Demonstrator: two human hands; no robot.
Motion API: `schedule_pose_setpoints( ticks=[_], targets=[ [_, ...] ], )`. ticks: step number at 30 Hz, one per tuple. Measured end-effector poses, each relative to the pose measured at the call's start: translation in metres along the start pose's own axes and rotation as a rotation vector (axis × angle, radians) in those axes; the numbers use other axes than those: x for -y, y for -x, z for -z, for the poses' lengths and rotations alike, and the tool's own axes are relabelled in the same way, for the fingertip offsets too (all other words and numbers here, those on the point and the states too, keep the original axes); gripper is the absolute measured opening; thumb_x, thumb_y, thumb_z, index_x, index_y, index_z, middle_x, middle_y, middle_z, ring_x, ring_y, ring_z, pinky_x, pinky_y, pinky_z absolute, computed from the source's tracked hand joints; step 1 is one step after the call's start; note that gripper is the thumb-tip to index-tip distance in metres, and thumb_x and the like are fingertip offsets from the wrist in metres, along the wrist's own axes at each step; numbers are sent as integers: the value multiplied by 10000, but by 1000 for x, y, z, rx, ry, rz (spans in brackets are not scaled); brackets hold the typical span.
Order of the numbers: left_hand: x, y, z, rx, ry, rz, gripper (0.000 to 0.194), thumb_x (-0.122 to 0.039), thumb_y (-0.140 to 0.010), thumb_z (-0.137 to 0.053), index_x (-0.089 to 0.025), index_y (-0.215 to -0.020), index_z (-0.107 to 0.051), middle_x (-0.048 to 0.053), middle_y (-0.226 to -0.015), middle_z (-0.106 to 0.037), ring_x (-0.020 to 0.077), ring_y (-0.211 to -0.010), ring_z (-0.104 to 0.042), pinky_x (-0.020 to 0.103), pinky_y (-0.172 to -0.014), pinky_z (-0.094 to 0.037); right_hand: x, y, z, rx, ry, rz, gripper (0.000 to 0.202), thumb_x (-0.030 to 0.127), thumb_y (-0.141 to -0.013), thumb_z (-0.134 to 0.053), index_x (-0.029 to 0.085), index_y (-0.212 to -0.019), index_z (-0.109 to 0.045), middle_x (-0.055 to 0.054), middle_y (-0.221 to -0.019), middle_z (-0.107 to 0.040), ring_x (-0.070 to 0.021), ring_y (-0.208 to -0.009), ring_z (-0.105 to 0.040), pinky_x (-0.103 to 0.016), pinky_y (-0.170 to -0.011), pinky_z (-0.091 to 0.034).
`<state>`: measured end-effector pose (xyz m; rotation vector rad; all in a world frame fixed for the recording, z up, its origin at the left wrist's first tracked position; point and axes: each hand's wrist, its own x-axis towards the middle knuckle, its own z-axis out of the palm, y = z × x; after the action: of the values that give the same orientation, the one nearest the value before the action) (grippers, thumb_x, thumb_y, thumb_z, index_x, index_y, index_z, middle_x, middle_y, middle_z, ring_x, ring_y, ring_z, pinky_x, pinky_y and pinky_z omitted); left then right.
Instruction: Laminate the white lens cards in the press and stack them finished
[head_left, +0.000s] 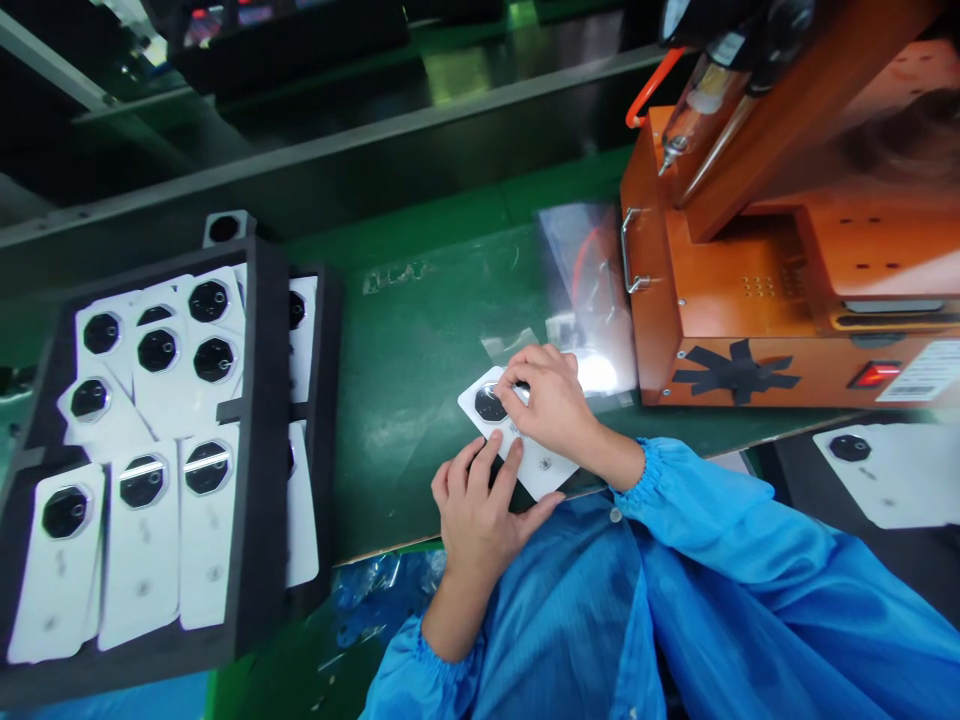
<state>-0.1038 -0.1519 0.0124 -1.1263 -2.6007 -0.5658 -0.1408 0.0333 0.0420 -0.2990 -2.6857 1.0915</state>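
Note:
A white phone back cover (537,466) with a black octagonal camera window (489,403) lies tilted on the green mat near the table's front edge. My left hand (480,505) rests on its lower left side, fingers spread over the edge and surface, thumb by the bottom corner. Over the upper part of the cover, my right hand (551,400) has thumb and index finger pinched together at the camera window's right side. What sits between those fingertips is too small to make out. Clear film pieces (510,345) lie just beyond the cover.
To the left, a black foam tray (259,450) holds several similar white covers (142,540). An orange machine (660,330) with a handle and a lit red switch stands at right. Transparent sheets (585,270) lie against it. Another cover (892,475) rests on a dark surface, lower right.

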Motion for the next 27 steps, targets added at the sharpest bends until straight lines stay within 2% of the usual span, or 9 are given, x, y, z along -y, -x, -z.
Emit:
schedule_pose_setpoints(
  ticks=[11,13,15,16,18,20,21,23,27],
  targets=[
    [-1,-2,2,-8,-13,-23,689,-668,-781,-745,-206,-1288,-671,157,-1321,-679,352,-1201,-591,491,-987,-371,-2,4,0,-56,77,63,125,291,-911,-665,217,-827,-720,-39,-976,-667,-225,-966,-572,-404,-850,-313],
    [-2,-2,2,-18,-9,-26,684,-661,-783,-747,-205,-1287,-672,158,-1320,-680,354,-1199,-597,491,-981,-377,-1,7,8,-68,125,91,131,319,-930,-652,218,-926,-734,-63,-1019,-667,-247,-992,-571,-418,-853,-329],
    [-2,-1,3,-24,-1,-23,686,-653,-781,-754,-207,-1295,-668,161,-1331,-675,358,-1201,-606,494,-978,-380,2,16,23,-56,174,137,224,295,-950,-609,204,-1126,-712,-103,-1117,-662,-275,-1040,-568,-436,-864,-355],
    [-2,-1,4,-28,7,-23,687,-646,-781,-759,-205,-1299,-664,165,-1342,-671,360,-1206,-610,494,-980,-381,4,22,33,-23,189,179,305,253,-954,-576,192,-1236,-671,-122,-1176,-655,-284,-1071,-567,-442,-873,-370],
    [-1,-3,8,-37,31,-52,689,-626,-788,-764,-197,-1314,-648,174,-1351,-668,358,-1211,-626,495,-1001,-379,6,38,56,125,184,311,459,164,-933,-525,186,-1389,-571,-135,-1274,-641,-284,-1128,-574,-443,-900,-406],
    [2,-7,13,-53,57,-118,681,-598,-797,-769,-188,-1324,-632,176,-1315,-692,344,-1181,-660,496,-1042,-366,8,55,74,292,151,454,539,132,-907,-530,205,-1441,-523,-119,-1298,-655,-267,-1150,-598,-430,-928,-441],
    [5,-9,16,-61,65,-156,673,-582,-801,-773,-184,-1323,-628,172,-1283,-711,334,-1147,-682,497,-1063,-358,9,63,79,332,144,504,528,141,-905,-552,210,-1429,-535,-112,-1272,-676,-260,-1141,-616,-421,-930,-459],
    [10,-15,24,-71,75,-227,633,-536,-802,-789,-187,-1308,-634,150,-1202,-750,310,-1050,-724,494,-1084,-354,11,75,79,284,179,568,419,169,-923,-595,189,-1341,-604,-116,-1179,-719,-251,-1094,-654,-404,-906,-492],
    [19,-37,44,-91,134,-327,574,-464,-777,-804,-286,-1305,-662,69,-1079,-792,297,-901,-749,496,-990,-441,5,79,79,-39,325,734,195,172,-979,-568,139,-1116,-702,-128,-1097,-758,-212,-1020,-701,-356,-827,-538]
  ],
)
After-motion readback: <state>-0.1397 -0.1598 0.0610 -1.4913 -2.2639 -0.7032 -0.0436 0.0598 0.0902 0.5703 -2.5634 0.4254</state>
